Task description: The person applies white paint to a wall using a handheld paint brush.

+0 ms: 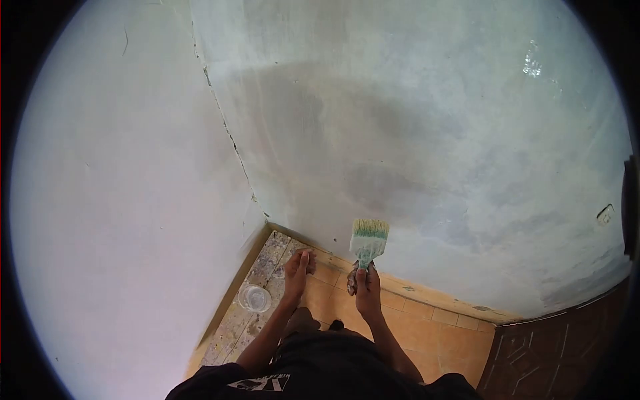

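My right hand (364,280) is wrapped around the handle of a wide paintbrush (370,238), bristles pointing up. Pale green and whitish paint coats the brush's body, and its bristle tips look yellowish. Dark smudges mark the fingers of this hand. To the left, my left hand (300,265) is raised with its fingers curled in and the thumb on top; no object shows in it. Both hands are held in front of the wall (400,147), and the brush appears apart from it. A clear round plastic tub (255,299) sits below and left of my left hand.
The tub stands on a paint-spattered plank surface (230,327) along the left wall (133,200). A crack (227,127) runs down the wall corner. Orange tiles (427,333) cover the floor. A dark brown panelled door (547,353) is at lower right, and a wall fitting (605,214) at far right.
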A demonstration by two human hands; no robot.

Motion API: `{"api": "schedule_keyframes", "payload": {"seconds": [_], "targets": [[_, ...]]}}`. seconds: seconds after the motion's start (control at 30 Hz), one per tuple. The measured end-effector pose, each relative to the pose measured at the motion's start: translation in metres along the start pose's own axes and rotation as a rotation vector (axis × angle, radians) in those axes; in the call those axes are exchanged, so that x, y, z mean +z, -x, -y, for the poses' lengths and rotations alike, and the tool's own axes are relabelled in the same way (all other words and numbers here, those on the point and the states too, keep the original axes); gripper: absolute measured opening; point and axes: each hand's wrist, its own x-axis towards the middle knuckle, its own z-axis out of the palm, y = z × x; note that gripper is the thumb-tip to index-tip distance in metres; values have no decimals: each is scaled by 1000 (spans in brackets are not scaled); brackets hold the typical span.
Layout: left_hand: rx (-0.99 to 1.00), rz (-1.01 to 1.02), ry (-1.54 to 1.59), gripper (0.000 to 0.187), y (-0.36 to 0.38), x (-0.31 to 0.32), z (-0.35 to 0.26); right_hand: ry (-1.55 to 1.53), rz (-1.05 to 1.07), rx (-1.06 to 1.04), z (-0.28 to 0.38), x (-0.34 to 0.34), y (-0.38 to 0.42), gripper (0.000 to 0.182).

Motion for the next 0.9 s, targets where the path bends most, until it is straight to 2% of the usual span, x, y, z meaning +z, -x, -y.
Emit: {"api": "schedule_keyframes", "payload": {"seconds": [0.23,0.43,0.53,0.63,0.77,0.9], "targets": [[2,-15,-77,30,-51,-23,-31,56,7,-4,-12,38,-51,22],[26,25,-49,30,-108,-48,-68,-56,-37,-43,-19,91,-119,24],[54,59,-43,29,-132,-64,-78,-31,-57,-38,-10,123,-154,28],[63,109,-59,31,-146,-78,-82,33,-70,-157,-11,142,-185,31],[22,148,-101,35,-157,-83,-92,87,-72,-193,-7,156,-215,34],[-11,173,-81,35,-178,-85,-89,5,-69,-209,24,176,-238,34]]}}
